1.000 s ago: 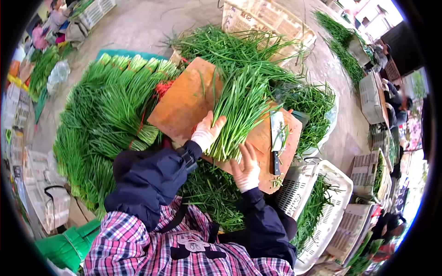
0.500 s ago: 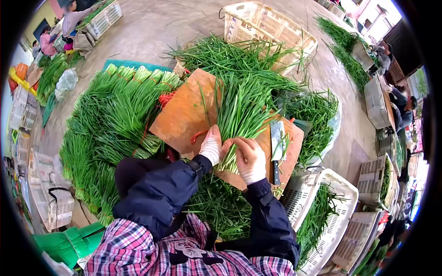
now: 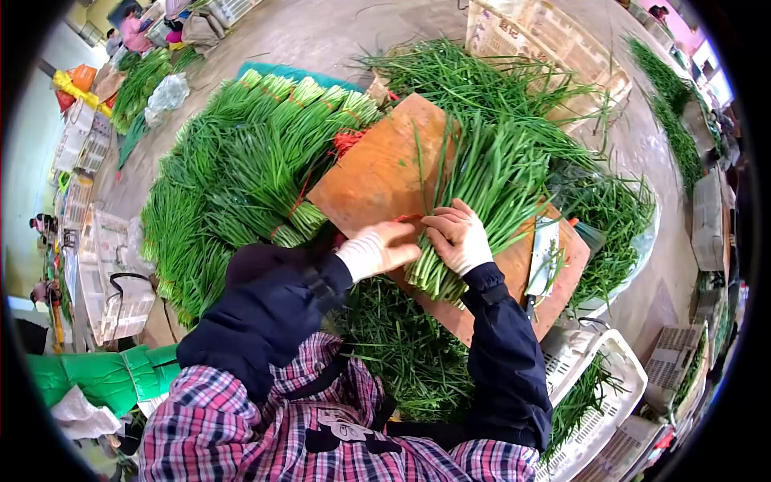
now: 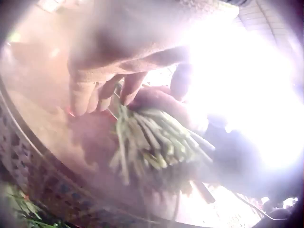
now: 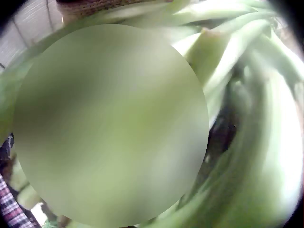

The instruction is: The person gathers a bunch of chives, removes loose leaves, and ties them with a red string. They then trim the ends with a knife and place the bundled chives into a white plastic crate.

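Note:
A loose bunch of garlic chives (image 3: 494, 189) lies across an orange-brown board (image 3: 381, 181), its pale cut ends toward the person. My right hand (image 3: 459, 235) grips it near those ends, fingers curled over the stalks. Just left of the bunch is my left hand (image 3: 376, 249), thumb apart from the fingers, fingertips down at a red tie (image 3: 409, 217) on the board. In the left wrist view the fingers (image 4: 84, 97) point down beside the cut stalk ends (image 4: 156, 142), with specks of red at their tips. Blurred green stalks (image 5: 256, 166) fill the right wrist view.
A knife (image 3: 544, 253) lies on the board's right part. Tied chive bunches (image 3: 241, 169) are piled at left, by red ties (image 3: 347, 142). Loose chives (image 3: 474, 88) lie behind the board, before a crate (image 3: 554, 40). Another white crate (image 3: 626, 377) stands at right.
My left hand has let go of the bunch and moved left to the red tie. My right hand, earlier open beside the stalk ends, now grips the bunch. The head view has shifted.

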Demonstrator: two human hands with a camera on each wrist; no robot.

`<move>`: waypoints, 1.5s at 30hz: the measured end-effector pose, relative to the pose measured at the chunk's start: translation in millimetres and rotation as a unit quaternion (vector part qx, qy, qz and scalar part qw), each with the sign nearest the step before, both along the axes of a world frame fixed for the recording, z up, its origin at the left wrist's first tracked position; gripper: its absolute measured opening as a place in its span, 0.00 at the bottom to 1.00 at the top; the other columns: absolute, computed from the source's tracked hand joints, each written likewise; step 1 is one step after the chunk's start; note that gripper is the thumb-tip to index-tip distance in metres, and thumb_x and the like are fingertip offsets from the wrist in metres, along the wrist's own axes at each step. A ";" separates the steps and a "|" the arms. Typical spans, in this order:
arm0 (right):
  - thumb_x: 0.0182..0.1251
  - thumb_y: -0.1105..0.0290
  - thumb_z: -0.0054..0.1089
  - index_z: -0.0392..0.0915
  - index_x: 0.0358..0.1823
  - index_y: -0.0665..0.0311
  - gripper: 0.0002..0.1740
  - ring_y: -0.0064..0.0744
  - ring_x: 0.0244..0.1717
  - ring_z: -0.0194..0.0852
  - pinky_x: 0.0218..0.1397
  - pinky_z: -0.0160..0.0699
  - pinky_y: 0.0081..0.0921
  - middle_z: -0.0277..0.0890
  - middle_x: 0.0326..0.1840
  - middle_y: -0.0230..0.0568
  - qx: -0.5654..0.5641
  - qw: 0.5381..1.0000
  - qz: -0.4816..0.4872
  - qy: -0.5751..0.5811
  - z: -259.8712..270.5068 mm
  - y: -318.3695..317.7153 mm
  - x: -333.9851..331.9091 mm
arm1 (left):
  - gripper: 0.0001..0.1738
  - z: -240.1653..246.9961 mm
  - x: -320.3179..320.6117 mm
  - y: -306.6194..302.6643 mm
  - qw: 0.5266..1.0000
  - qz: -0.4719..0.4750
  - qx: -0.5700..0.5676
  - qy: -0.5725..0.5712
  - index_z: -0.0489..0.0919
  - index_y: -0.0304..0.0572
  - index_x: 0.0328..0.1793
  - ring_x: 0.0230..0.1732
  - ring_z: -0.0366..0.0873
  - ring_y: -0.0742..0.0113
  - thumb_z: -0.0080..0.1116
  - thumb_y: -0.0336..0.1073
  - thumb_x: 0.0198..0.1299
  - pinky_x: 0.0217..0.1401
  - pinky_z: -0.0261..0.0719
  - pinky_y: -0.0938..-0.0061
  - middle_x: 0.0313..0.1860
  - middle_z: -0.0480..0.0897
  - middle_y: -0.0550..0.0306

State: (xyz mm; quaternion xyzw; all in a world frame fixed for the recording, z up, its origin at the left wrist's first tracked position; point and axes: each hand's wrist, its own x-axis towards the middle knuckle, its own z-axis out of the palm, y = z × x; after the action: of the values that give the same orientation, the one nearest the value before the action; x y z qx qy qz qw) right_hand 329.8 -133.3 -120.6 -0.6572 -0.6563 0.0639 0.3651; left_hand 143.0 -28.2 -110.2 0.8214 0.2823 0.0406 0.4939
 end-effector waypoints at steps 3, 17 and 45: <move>0.55 0.69 0.64 0.84 0.39 0.59 0.10 0.41 0.51 0.80 0.70 0.64 0.44 0.84 0.36 0.39 -0.004 1.000 -0.008 0.012 -1.6 2.1 -2.7 | 0.24 -28.0 -12.3 47.5 0.995 0.072 0.067 0.011 0.80 0.37 0.54 0.55 0.78 0.43 0.63 0.45 0.57 0.60 0.75 0.60 0.51 0.81 0.39; 0.56 0.69 0.64 0.84 0.40 0.58 0.10 0.39 0.52 0.79 0.70 0.64 0.44 0.83 0.37 0.37 -0.018 1.000 -0.014 0.018 1.5 2.5 -3.1 | 0.11 -31.4 38.1 50.2 0.912 -0.140 0.371 0.100 0.81 0.44 0.40 0.46 0.75 0.48 0.61 0.37 0.50 0.47 0.76 0.58 0.39 0.77 0.50; 0.53 0.64 0.68 0.87 0.34 0.54 0.08 0.42 0.68 0.66 0.77 0.48 0.48 0.83 0.49 0.28 -0.120 0.990 -0.067 0.015 -11.1 14.6 -7.2 | 0.12 -19.6 21.0 33.2 0.972 0.132 -0.180 -0.069 0.80 0.44 0.49 0.37 0.77 0.76 0.64 0.35 0.60 0.41 0.78 0.77 0.37 0.81 0.63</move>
State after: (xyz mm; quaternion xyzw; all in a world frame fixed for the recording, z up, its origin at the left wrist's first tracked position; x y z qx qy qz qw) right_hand 322.6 -118.8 -131.8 -0.7377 -0.5930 0.1276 0.2965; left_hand 164.0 4.9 -129.9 0.6699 0.3558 0.1106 0.6422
